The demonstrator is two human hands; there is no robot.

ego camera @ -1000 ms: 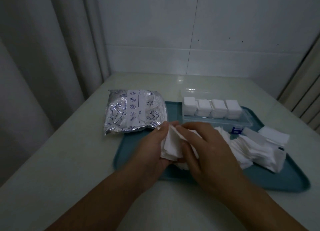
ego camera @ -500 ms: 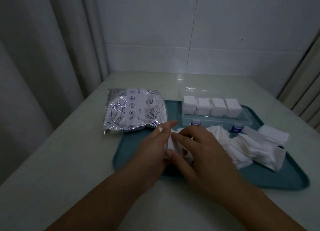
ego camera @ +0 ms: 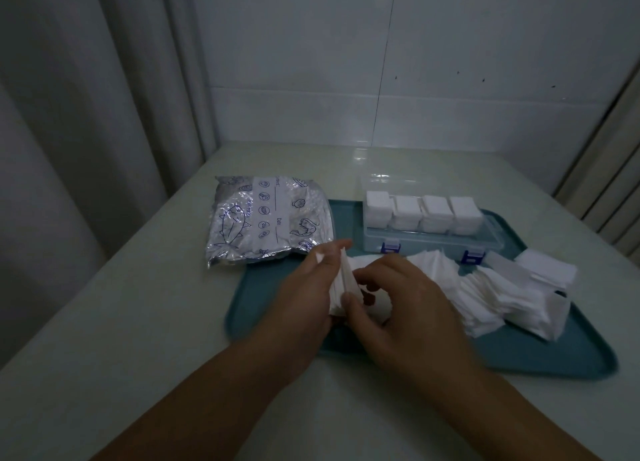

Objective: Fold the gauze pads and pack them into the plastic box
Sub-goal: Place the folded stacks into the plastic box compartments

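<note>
**Both hands on a gauze pad above the tray**

The counter [ego camera: 104, 322] carries your teal tray [ego camera: 519, 350] and a foil pouch [ego camera: 266, 223] overlapping the tray's left edge. On the tray, loose gauze pads [ego camera: 502, 298] lie in a fanned row; behind them the plastic box [ego camera: 429, 239] holds four folded stacks. Your left hand [ego camera: 308, 298] and right hand [ego camera: 405, 308] pinch one folded gauze pad [ego camera: 341, 282] between them.

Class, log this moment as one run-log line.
both hands: left hand, right hand grip gauze pad | plastic box: four stacks packed
</note>
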